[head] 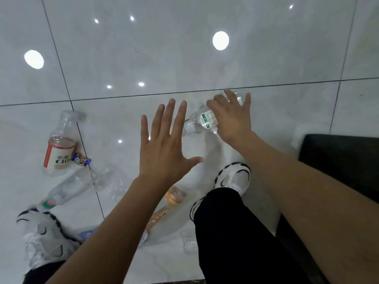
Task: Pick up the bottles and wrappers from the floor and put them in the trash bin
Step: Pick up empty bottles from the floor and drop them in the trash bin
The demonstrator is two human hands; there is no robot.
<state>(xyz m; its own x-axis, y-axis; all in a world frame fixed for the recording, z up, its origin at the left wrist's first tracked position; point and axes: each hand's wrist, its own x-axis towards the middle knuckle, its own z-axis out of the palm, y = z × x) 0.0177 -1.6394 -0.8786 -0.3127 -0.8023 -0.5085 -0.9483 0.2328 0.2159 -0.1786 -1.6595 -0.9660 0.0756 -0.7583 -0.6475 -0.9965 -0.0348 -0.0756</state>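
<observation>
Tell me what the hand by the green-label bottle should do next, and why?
Probably curl the right hand round the green-label bottle and lift it. That hand is right over the bottle's body with its fingers spread, not curled round it, and the bottle lies on its side on the floor. The left hand is open and holds nothing.

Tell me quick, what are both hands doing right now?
Left hand: open, holding nothing.
Right hand: open, spread over the green-labelled bottle, not gripping it.
</observation>
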